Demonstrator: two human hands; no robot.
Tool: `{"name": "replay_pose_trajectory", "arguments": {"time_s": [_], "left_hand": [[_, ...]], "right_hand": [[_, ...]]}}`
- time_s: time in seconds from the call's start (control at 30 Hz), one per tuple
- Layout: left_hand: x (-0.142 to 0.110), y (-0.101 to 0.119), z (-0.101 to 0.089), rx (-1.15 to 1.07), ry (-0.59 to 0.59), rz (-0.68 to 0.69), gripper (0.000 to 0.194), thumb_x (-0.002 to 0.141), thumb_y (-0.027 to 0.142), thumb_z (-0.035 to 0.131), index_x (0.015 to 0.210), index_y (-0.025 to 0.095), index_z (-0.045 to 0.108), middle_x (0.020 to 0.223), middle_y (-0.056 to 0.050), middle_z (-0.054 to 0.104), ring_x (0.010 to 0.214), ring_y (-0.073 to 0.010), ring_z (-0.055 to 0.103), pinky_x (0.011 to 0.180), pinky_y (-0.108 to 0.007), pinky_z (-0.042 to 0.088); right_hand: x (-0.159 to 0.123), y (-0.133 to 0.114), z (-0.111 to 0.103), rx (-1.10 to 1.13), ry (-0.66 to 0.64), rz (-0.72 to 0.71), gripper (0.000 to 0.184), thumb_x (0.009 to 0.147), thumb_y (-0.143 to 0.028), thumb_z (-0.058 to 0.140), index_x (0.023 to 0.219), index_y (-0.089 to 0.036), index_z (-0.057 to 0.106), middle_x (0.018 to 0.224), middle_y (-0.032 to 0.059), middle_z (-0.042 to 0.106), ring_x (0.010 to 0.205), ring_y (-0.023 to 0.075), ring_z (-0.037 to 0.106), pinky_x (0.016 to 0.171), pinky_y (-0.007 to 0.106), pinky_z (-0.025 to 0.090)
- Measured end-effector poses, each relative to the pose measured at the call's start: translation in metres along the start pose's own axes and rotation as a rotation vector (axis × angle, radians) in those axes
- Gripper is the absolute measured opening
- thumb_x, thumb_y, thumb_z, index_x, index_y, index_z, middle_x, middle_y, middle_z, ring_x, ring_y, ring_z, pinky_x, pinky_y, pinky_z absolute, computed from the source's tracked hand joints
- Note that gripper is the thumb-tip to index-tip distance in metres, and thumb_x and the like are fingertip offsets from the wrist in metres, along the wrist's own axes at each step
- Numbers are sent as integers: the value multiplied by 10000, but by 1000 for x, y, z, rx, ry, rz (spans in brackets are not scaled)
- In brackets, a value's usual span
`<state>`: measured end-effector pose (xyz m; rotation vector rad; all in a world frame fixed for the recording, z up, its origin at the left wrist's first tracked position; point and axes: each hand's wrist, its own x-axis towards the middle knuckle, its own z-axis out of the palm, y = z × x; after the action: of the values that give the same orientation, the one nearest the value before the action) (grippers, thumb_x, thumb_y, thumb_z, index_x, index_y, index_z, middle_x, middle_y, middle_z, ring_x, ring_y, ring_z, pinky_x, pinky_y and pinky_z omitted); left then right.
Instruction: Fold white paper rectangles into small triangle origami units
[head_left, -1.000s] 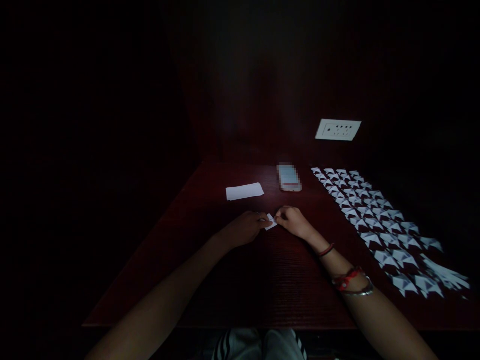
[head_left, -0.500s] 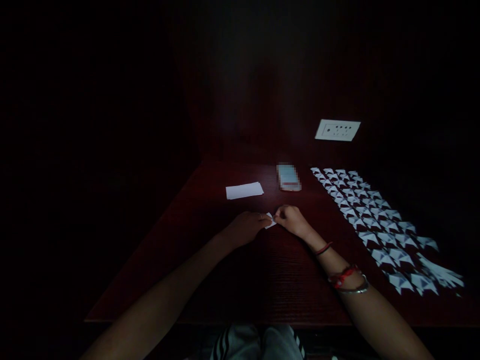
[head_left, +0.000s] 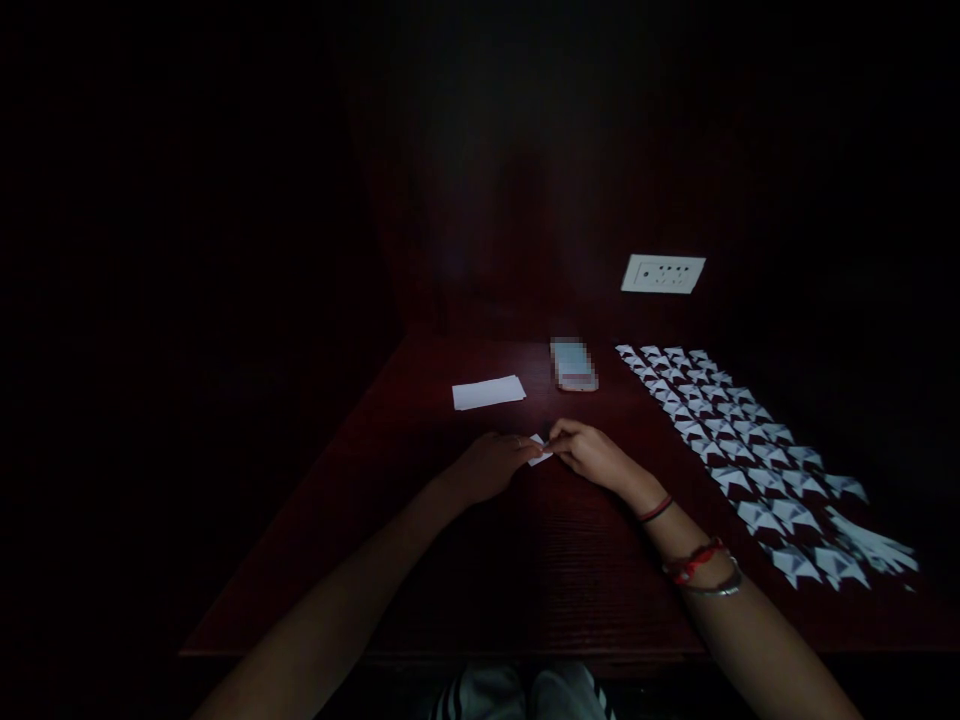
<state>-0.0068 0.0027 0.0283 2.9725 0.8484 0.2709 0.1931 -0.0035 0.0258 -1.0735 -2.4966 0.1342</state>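
Note:
A small folded piece of white paper (head_left: 535, 460) lies on the dark red table between my hands. The fingers of my left hand (head_left: 491, 468) press down on its left side, closed over it. My right hand (head_left: 594, 456) pinches its right edge between thumb and fingers, close to the left fingertips. The fingers partly hide the paper, so its exact folds cannot be made out. Just beyond my hands lies a flat stack of white paper strips (head_left: 489, 393).
Rows of several folded white paper shapes (head_left: 721, 427) cover the table's right side. Narrow white paper strips (head_left: 874, 545) lie at their near end. A phone (head_left: 574, 366) with a lit screen is behind my right hand. A socket panel (head_left: 663, 274) is on the wall.
My right hand has turned slightly, its fingers now reaching further over the paper to the left fingertips. The left hand stays on the paper. The whole view has shifted a little.

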Motion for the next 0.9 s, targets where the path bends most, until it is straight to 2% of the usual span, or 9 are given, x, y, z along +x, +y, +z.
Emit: {"name": "replay_pose_trajectory", "arguments": {"time_s": [0.37, 0.67, 0.9], "left_hand": [[0, -1, 2, 11, 25, 29, 333, 801, 71, 345, 1090, 220, 415, 1141, 0, 460, 1002, -138, 434, 769, -271, 347], [2, 2, 1, 36, 42, 54, 300, 808, 88, 364, 1069, 220, 427, 1123, 4, 466, 988, -144, 435, 775, -279, 333], [1, 1, 2, 42, 27, 18, 314, 807, 81, 341, 1082, 219, 408, 1147, -8, 452, 990, -153, 442, 752, -286, 340]], "right_hand": [[0, -1, -1, -102, -87, -34, 304, 766, -114, 422, 995, -251, 568, 839, 24, 554, 771, 108, 519, 717, 205, 382], [2, -2, -4, -134, -113, -35, 313, 762, -117, 422, 1002, -258, 565, 850, 22, 569, 801, 118, 517, 731, 216, 377], [2, 8, -5, -112, -126, -35, 314, 737, -76, 427, 944, -236, 599, 841, 25, 588, 806, 116, 524, 729, 218, 384]]}}
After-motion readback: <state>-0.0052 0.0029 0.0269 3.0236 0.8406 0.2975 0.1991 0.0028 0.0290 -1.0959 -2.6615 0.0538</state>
